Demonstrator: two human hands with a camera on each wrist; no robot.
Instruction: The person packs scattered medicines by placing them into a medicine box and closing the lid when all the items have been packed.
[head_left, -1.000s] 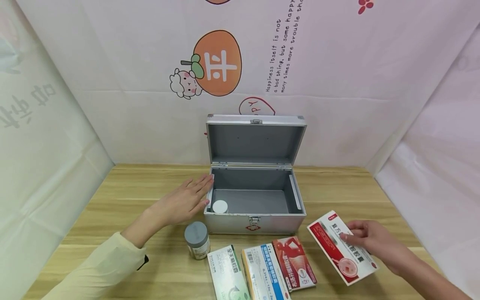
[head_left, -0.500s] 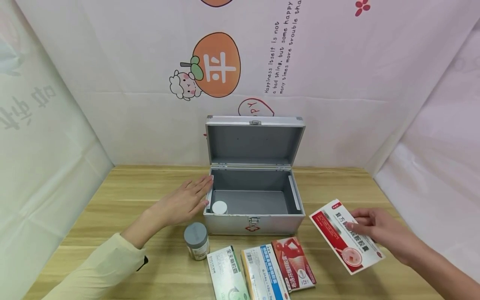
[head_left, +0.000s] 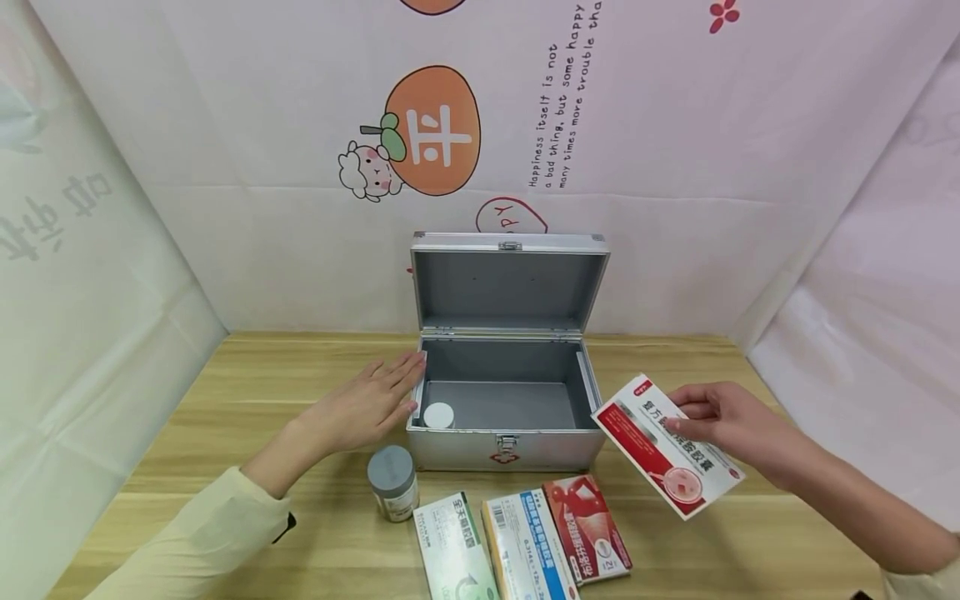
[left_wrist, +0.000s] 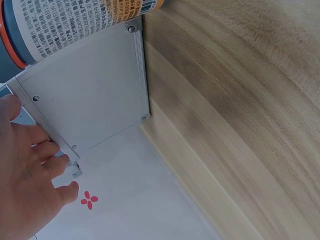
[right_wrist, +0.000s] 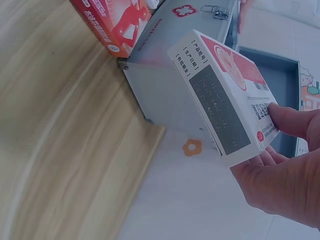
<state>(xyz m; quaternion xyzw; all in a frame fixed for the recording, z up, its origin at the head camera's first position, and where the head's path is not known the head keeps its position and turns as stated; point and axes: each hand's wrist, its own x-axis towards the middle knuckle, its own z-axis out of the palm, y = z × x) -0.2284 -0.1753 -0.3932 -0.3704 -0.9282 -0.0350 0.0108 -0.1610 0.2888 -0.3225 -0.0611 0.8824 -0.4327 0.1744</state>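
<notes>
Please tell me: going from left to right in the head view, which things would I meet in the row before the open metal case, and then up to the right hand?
Grey-lidded bottle → white-and-green box → white-and-blue box → red box → red-and-white box → right hand.

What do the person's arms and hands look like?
The left hand and right hand are bare, with no gloves or rings visible. The left sleeve is pale cream, with a small black bit at its edge, too small to identify. The right sleeve, just in view, is pale too.
</notes>
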